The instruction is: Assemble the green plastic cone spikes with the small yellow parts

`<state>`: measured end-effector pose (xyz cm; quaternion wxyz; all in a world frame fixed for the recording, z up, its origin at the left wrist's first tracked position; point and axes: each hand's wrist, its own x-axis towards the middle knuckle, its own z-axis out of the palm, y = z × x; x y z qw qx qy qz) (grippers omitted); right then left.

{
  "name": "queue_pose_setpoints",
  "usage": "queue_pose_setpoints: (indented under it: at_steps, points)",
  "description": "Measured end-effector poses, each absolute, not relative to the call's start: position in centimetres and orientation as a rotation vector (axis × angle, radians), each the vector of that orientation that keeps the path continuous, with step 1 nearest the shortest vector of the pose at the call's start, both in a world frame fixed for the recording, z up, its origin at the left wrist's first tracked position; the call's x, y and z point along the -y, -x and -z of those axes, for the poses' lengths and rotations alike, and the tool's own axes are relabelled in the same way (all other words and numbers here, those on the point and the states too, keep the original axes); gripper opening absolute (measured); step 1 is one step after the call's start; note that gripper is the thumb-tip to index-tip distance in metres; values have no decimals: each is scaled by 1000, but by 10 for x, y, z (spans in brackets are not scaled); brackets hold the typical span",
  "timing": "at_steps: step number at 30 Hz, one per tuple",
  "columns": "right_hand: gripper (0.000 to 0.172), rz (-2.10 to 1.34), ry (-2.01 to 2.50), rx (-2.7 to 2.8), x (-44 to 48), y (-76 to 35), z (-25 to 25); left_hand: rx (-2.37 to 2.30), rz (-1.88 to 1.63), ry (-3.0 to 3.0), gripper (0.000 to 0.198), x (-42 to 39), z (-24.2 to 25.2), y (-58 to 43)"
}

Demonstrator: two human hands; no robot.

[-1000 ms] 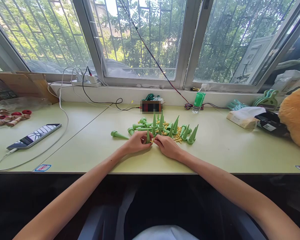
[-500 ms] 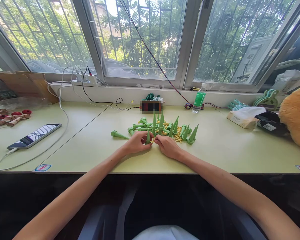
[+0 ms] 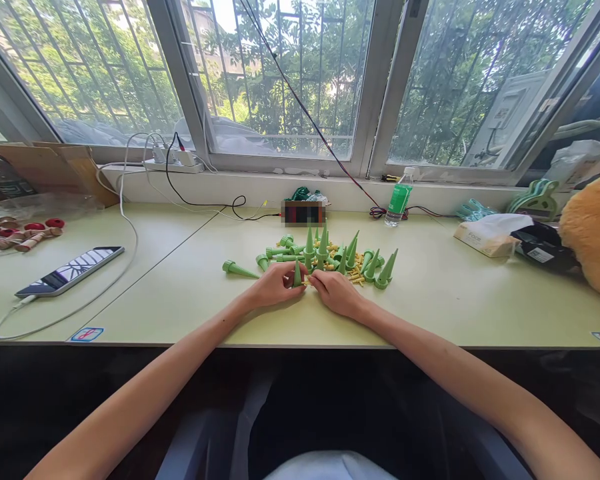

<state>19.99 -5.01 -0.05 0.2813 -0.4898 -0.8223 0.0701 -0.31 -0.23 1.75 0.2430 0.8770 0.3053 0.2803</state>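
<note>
My left hand is closed around a green plastic cone, which stands point-up between its fingers. Touching it from the right, my right hand pinches a small yellow piece against the cone's base. Just behind both hands lies a pile of green cones, some upright and some on their sides, mixed with several small yellow pieces. One green cone lies on its side alone, left of the pile.
The pale green table runs along a window sill. A phone on a white cable lies at left, near red and wooden parts. A green bottle, tissue pack, black bag and orange plush stand to the right.
Both hands stay together at the front of the pile with only slight finger movement; the view has shifted a little.
</note>
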Motion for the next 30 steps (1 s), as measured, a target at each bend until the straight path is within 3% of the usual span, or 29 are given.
queue_pose_setpoints:
  at_steps: [8,30]
  points:
    - [7,-251,1216,2167,49,-201,2,-834,-789,-2407,22,1,-18,4]
    - [13,-272,1136,2180,47,-203,3,-811,-769,-2396,20,4,-20,3]
